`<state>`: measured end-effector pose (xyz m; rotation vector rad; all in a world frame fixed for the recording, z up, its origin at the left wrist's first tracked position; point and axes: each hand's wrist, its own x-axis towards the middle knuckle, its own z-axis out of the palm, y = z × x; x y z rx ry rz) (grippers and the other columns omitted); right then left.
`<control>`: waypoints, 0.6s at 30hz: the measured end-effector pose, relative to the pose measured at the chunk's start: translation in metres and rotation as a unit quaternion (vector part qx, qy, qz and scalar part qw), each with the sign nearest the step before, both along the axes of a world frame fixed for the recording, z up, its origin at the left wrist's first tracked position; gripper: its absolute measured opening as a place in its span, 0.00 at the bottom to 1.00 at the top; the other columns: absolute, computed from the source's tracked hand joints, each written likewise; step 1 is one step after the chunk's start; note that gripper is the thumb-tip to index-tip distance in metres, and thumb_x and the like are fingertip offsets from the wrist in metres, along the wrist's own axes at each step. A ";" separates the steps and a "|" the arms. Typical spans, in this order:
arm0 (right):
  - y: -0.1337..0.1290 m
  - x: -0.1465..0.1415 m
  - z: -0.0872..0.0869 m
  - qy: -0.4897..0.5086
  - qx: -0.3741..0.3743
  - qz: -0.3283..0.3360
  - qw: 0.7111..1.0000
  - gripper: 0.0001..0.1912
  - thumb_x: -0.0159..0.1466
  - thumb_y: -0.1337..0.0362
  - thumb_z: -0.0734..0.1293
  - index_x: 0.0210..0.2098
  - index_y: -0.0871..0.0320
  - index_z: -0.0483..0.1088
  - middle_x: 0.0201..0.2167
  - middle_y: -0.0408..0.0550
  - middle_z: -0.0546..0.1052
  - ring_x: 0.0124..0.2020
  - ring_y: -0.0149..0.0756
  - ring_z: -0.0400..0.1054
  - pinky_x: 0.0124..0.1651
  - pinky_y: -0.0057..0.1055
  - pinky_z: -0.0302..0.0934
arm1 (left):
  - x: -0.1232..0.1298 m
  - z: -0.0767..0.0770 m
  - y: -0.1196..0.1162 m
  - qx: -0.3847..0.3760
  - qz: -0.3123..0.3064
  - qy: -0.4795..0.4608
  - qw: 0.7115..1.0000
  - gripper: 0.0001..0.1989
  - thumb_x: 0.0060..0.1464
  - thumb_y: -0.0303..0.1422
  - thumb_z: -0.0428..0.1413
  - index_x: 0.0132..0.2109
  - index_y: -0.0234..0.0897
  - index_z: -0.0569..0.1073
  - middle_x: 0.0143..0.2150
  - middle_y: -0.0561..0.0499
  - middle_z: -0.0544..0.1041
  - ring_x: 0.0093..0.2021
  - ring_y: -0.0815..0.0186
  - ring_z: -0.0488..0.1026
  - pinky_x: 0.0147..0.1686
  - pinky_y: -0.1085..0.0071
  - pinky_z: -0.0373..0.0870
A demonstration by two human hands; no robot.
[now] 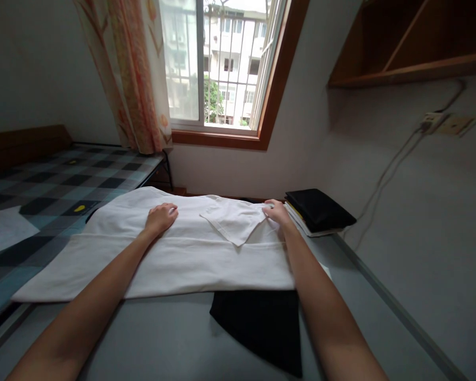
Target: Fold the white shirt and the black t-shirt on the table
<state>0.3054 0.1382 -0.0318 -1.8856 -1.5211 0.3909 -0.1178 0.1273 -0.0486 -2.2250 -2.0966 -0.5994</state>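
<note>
A white garment [206, 270] lies folded lengthwise across the grey tabletop, its left end reaching over to the bed. Near its right end a pointed flap [236, 219] of the same white cloth lies on top. My left hand [162, 218] rests on the far left part of the garment with its fingers curled together against the fabric. At the far right corner, my right hand [276, 211] pinches the cloth by the edge of the flap. Black cloth [262, 328] sticks out from under the garment's near edge; the rest of it is hidden.
A black folded item [319, 209] sits on a stack of papers [301, 219] at the back right. To the left is a bed with a checked cover [103, 177] and a white sheet [6, 230]. Cables [388, 172] hang along the right wall beneath a wooden shelf [412, 69].
</note>
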 end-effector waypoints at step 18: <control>-0.005 0.008 -0.010 0.311 0.076 0.097 0.942 0.20 0.46 0.59 0.67 0.37 0.61 0.75 0.22 0.43 0.73 0.18 0.26 0.56 0.20 0.24 0.49 | 0.134 0.013 0.074 -0.091 -0.021 -0.242 0.966 0.25 0.49 0.32 0.57 0.56 0.40 0.72 0.54 0.40 0.75 0.55 0.49 0.70 0.53 0.56 0.64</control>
